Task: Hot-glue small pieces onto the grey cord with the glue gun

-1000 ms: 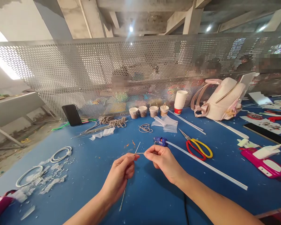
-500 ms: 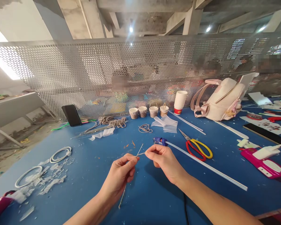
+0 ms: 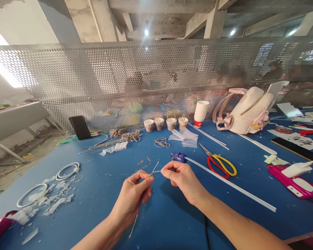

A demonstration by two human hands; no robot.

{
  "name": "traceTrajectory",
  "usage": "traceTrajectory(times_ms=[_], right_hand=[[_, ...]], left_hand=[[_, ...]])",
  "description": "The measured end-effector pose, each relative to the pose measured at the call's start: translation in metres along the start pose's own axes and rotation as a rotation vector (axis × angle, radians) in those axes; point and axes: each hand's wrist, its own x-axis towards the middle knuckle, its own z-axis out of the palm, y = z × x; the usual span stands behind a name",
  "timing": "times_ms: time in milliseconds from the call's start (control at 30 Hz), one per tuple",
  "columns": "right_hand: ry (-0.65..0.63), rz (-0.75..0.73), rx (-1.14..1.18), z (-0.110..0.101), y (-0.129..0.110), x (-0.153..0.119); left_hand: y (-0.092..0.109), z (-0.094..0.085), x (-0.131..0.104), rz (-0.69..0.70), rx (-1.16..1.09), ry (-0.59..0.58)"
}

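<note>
My left hand [image 3: 139, 189] is closed, pinching a thin wire [image 3: 154, 167] between thumb and forefinger. The wire's upper tip sticks out above the fingertips, and a pale length hangs below the hand toward the table. Just to the right, my right hand [image 3: 182, 180] is closed in a pinch on a thin cord [image 3: 157, 171]. That cord runs taut from the right fingertips to the wire at the left fingertips. Whether it is wound round the wire there is too small to tell. Both hands are above the blue table [image 3: 94, 194].
Scissors [image 3: 219, 163] and a blue glue gun [image 3: 178, 157] with a long clear stick lie beyond my right hand. Small cups [image 3: 171, 124], coiled cord [image 3: 161, 142], a phone [image 3: 79, 127] and a backpack [image 3: 250, 109] line the back. A power strip [image 3: 294, 180] is at right, plastic scraps [image 3: 59, 201] at left.
The wire has shifted slightly, its lower end now hanging further down and left. Both hands keep their pinches, with the left moved a touch leftward.
</note>
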Motion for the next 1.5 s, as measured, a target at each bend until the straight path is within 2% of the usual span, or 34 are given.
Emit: traceTrajectory(times_ms=[433, 667, 933, 1200, 1500], right_hand=[[-0.011, 0.008, -0.021, 0.004, -0.004, -0.003], [-0.001, -0.010, 0.003, -0.001, -0.001, 0.000], [0.018, 0.001, 0.006, -0.002, 0.000, 0.002], [0.008, 0.004, 0.010, -0.003, 0.001, 0.002], [0.022, 0.017, 0.005, 0.000, 0.003, 0.003]], left_hand=[[-0.004, -0.001, -0.001, 0.027, 0.041, 0.077], [0.002, -0.001, -0.002, -0.027, 0.116, 0.021], [0.001, -0.003, -0.001, -0.023, 0.043, -0.049], [0.004, -0.001, -0.002, 0.047, 0.013, -0.043], [0.003, 0.001, -0.003, 0.032, -0.053, -0.005]])
